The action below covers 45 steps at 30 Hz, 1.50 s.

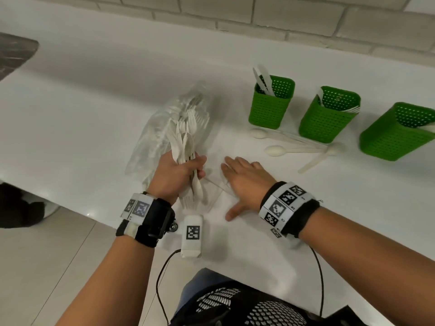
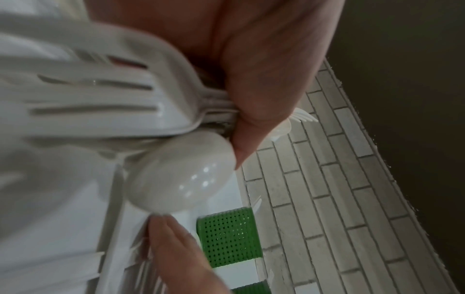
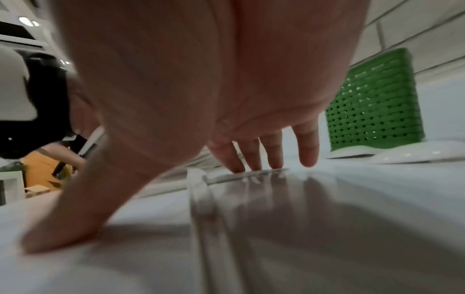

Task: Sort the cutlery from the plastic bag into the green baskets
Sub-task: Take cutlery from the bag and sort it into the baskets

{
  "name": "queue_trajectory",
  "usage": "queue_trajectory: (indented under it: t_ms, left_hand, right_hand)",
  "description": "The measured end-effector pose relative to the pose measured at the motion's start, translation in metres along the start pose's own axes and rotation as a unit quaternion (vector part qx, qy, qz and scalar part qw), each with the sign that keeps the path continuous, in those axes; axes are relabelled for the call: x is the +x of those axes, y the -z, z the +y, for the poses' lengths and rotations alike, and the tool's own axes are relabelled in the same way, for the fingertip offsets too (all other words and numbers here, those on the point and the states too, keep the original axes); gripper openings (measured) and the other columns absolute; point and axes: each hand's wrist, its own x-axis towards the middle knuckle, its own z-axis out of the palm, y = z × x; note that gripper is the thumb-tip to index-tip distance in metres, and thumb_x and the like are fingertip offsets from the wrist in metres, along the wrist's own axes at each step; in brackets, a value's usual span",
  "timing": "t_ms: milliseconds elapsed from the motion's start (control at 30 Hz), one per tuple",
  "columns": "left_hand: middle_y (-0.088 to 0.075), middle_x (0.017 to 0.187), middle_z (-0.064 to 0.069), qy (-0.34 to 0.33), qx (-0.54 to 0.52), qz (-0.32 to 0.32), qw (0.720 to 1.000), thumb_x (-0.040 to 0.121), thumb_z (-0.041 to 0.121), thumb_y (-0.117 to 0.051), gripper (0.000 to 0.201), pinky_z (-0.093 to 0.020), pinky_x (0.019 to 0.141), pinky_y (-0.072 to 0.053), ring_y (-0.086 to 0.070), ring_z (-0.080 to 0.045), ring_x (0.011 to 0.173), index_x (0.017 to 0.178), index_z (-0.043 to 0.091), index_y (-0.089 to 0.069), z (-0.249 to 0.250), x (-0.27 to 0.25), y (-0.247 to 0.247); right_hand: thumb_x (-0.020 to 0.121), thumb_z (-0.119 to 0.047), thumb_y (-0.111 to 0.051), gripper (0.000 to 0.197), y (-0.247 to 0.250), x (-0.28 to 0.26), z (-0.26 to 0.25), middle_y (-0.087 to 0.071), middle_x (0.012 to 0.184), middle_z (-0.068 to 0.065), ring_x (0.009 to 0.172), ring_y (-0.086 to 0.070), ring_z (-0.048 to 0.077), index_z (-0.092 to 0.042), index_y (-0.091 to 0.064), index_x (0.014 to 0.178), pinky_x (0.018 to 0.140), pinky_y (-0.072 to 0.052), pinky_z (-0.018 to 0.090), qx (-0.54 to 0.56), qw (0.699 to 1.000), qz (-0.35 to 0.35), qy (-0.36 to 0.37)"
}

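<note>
My left hand (image 1: 181,170) grips a bundle of white plastic forks and spoons (image 1: 184,142) by the middle, above the clear plastic bag (image 1: 150,142) lying on the white counter. In the left wrist view a fork head (image 2: 100,103) and a spoon bowl (image 2: 181,177) fill the frame. My right hand (image 1: 240,177) lies flat with fingers spread, pressing the bag's clear edge (image 3: 241,175) onto the counter. Three green perforated baskets stand at the right: the left basket (image 1: 270,109) holds knives, the middle basket (image 1: 327,118) forks, the right basket (image 1: 395,135) a white piece.
Several loose white spoons (image 1: 277,150) lie on the counter (image 1: 94,90) in front of the baskets. A grey brick wall (image 1: 259,12) runs behind. A small white tagged box (image 1: 191,235) with a black cable sits near the counter's front edge; the floor is to the left.
</note>
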Motion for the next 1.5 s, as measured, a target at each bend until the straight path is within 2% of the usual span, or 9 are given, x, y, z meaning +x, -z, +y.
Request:
queue_trajectory:
  t_ms: [100,233,433,600,833,933,1133,1300,1500]
  left_hand:
    - [-0.056,0.064,-0.009,-0.001,0.016,-0.012,1.000,0.087,0.003,-0.069,0.016,-0.029,0.057,-0.049,-0.058,-0.023,0.058,0.075,0.006,-0.058,-0.004,0.000,0.002]
    - [-0.056,0.066,-0.011,-0.010,0.029,-0.019,0.999,0.087,0.004,-0.069,0.020,-0.031,0.059,-0.049,-0.057,-0.025,0.061,0.070,0.010,-0.058,-0.007,0.002,-0.003]
    - [-0.056,0.061,-0.004,-0.032,0.047,-0.026,0.998,0.089,0.006,-0.067,0.019,-0.033,0.061,-0.048,-0.056,-0.021,0.058,0.073,0.009,-0.057,-0.009,0.010,-0.022]
    - [-0.059,0.062,-0.002,-0.014,0.028,-0.050,0.998,0.078,0.016,-0.080,0.022,-0.027,0.057,-0.050,-0.058,-0.017,0.057,0.084,0.007,-0.061,-0.015,0.012,-0.054]
    - [-0.071,0.099,-0.022,0.056,-0.155,-0.172,0.971,0.073,0.015,-0.076,0.036,-0.038,0.078,-0.057,-0.071,-0.031,0.091,0.103,-0.002,-0.069,-0.001,0.019,-0.106]
    - [-0.068,0.079,-0.017,0.063,-0.155,-0.136,0.977,0.080,0.004,-0.073,0.012,-0.039,0.073,-0.055,-0.069,-0.027,0.072,0.089,-0.002,-0.067,-0.001,0.029,-0.103]
    - [-0.057,0.067,-0.006,0.087,-0.204,-0.119,0.968,0.076,0.009,-0.067,0.008,-0.032,0.070,-0.055,-0.058,-0.017,0.056,0.083,0.008,-0.062,-0.008,0.038,-0.088]
    - [-0.056,0.066,-0.009,0.074,-0.207,-0.125,0.968,0.089,-0.003,-0.058,0.008,-0.033,0.070,-0.053,-0.057,-0.020,0.057,0.088,0.004,-0.061,-0.003,0.037,-0.091]
    - [-0.060,0.065,-0.006,0.079,-0.182,-0.108,0.974,0.090,-0.002,-0.059,0.007,-0.030,0.065,-0.054,-0.060,-0.017,0.056,0.089,0.004,-0.062,-0.002,0.043,-0.089]
  right_hand:
    - [0.080,-0.053,-0.067,0.062,0.007,-0.001,0.008,-0.046,0.134,0.002,0.121,-0.046,0.023,-0.020,-0.052,0.131,0.096,-0.033,0.041,-0.024,0.999,0.044,0.018]
    - [0.095,-0.019,-0.049,0.017,0.007,-0.008,0.020,-0.058,0.109,0.003,0.100,-0.057,0.024,-0.013,-0.060,0.107,0.078,-0.029,0.033,-0.042,0.997,0.061,-0.019]
    - [0.093,-0.008,-0.042,0.015,-0.008,-0.024,0.024,-0.062,0.103,0.012,0.091,-0.061,0.028,-0.006,-0.057,0.097,0.062,-0.031,0.028,-0.004,0.991,0.082,-0.107]
    - [0.089,-0.026,-0.054,0.033,0.000,-0.033,0.039,-0.048,0.064,0.005,0.070,-0.052,0.027,-0.009,-0.043,0.063,0.057,-0.036,0.033,0.240,0.943,0.161,-0.165]
    - [0.093,-0.018,-0.057,0.011,0.019,-0.046,0.036,-0.062,0.073,-0.002,0.068,-0.056,0.016,-0.012,-0.063,0.086,0.064,-0.042,0.028,0.355,0.879,0.311,-0.065]
    - [0.088,-0.024,-0.070,0.011,0.027,-0.050,0.069,-0.070,0.087,-0.004,0.077,-0.064,0.008,-0.015,-0.070,0.093,0.073,-0.049,0.020,0.400,0.889,0.219,-0.030]
    - [0.068,-0.040,-0.084,0.106,0.016,-0.037,0.125,-0.031,0.154,0.010,0.138,-0.035,0.026,-0.014,-0.024,0.151,0.111,-0.035,0.037,0.150,0.964,0.111,-0.191]
    - [0.087,-0.039,-0.063,0.064,0.013,-0.002,0.127,-0.050,0.136,0.011,0.119,-0.052,0.031,-0.010,-0.039,0.139,0.094,-0.046,0.040,0.067,0.966,0.132,-0.211]
    - [0.091,-0.013,-0.052,0.022,0.013,0.005,0.114,-0.058,0.111,0.014,0.103,-0.056,0.030,-0.005,-0.060,0.110,0.075,-0.042,0.033,-0.005,0.983,0.112,-0.147]
